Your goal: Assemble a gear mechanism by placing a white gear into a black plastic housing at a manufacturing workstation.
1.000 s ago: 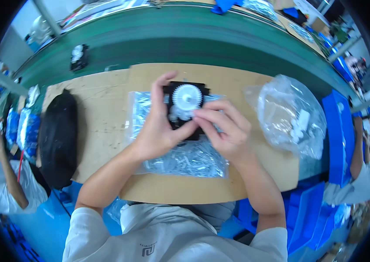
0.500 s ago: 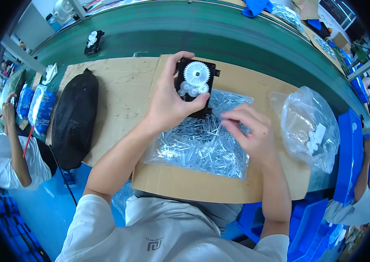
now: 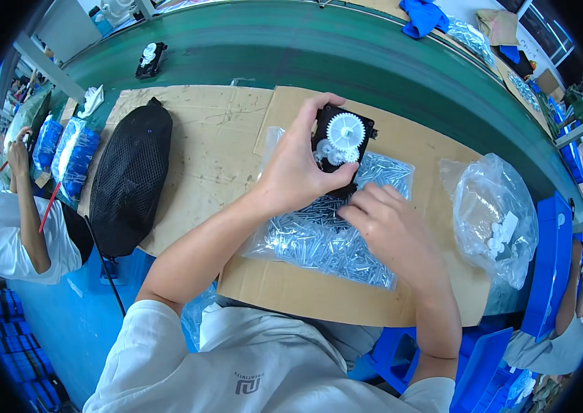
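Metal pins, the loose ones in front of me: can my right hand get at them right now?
Likely yes: your right hand has its fingers right by the pins, and the black gear box in your left hand is held toward the far side, seemingly leaving the way free.

Bright light glints off the screw bag — edges bow, and rim detail seems blurred.

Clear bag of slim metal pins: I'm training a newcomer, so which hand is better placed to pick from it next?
Probably the right hand: it is right at the metal pins, while the left hand is occupied holding the black gear unit.
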`<act>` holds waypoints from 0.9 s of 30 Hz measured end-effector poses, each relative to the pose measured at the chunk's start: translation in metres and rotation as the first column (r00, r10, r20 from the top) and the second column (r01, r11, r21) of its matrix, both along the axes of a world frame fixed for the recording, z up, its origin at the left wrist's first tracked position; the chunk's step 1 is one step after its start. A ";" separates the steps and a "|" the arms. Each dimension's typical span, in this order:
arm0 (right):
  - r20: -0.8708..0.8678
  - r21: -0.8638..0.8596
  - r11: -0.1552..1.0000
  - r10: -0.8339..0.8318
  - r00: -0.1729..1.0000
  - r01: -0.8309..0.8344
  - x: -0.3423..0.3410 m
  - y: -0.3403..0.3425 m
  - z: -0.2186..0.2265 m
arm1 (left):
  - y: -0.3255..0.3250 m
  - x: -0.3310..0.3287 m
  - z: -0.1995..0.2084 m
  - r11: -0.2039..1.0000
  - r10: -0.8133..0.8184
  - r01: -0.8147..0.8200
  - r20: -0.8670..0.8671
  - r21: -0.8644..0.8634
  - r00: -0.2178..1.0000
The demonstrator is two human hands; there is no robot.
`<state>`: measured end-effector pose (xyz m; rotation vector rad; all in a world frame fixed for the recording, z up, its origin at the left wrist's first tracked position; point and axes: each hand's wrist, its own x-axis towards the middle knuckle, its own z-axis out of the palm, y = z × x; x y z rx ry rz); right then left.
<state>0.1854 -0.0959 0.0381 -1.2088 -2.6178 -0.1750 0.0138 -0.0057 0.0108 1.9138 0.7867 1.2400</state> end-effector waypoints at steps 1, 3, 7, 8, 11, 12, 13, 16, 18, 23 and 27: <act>0.004 0.004 1.000 0.003 1.000 -0.003 -0.001 0.000 0.002 | 0.000 0.001 -0.001 1.000 0.003 -0.003 0.004 0.004 1.000; 0.069 -0.007 1.000 0.018 0.997 -0.018 -0.002 0.002 0.005 | 0.001 0.001 -0.004 0.998 -0.017 0.019 0.037 -0.061 0.999; 0.132 -0.027 0.999 0.041 0.990 -0.038 -0.005 0.003 0.008 | 0.002 -0.001 -0.004 0.992 -0.025 0.034 0.076 -0.123 0.997; 0.128 -0.039 0.999 0.038 0.991 -0.033 -0.005 0.002 0.009 | 0.002 -0.001 -0.003 0.992 -0.026 0.036 0.080 -0.123 0.996; 0.118 -0.064 0.997 0.037 0.992 -0.030 -0.001 0.002 0.011 | 0.003 -0.004 -0.002 0.992 -0.021 0.031 0.086 -0.125 0.996; -0.013 -0.093 0.995 0.026 1.000 -0.027 0.002 0.002 0.013 | 0.003 -0.005 -0.002 0.990 -0.016 0.029 0.092 -0.137 0.996; -0.143 -0.123 0.992 0.010 0.990 -0.027 0.007 0.002 0.014 | 0.004 -0.006 -0.002 0.988 -0.012 0.027 0.098 -0.150 0.995; -0.389 -0.190 0.981 -0.051 0.920 -0.026 0.013 0.003 0.013 | 0.002 -0.005 0.000 0.983 -0.017 0.037 0.110 -0.182 0.994; -0.492 -0.023 1.000 -0.015 0.870 0.004 0.018 0.011 0.004 | -0.006 -0.004 0.005 0.984 -0.058 0.070 0.082 -0.164 0.995; -0.596 0.223 0.972 0.074 0.799 0.076 0.018 0.013 -0.007 | -0.016 -0.002 0.012 0.983 -0.108 0.111 0.028 -0.145 0.994; -0.620 0.298 0.950 0.120 0.776 0.091 0.016 0.011 -0.011 | -0.019 0.001 0.010 0.986 -0.112 0.111 0.001 -0.125 0.994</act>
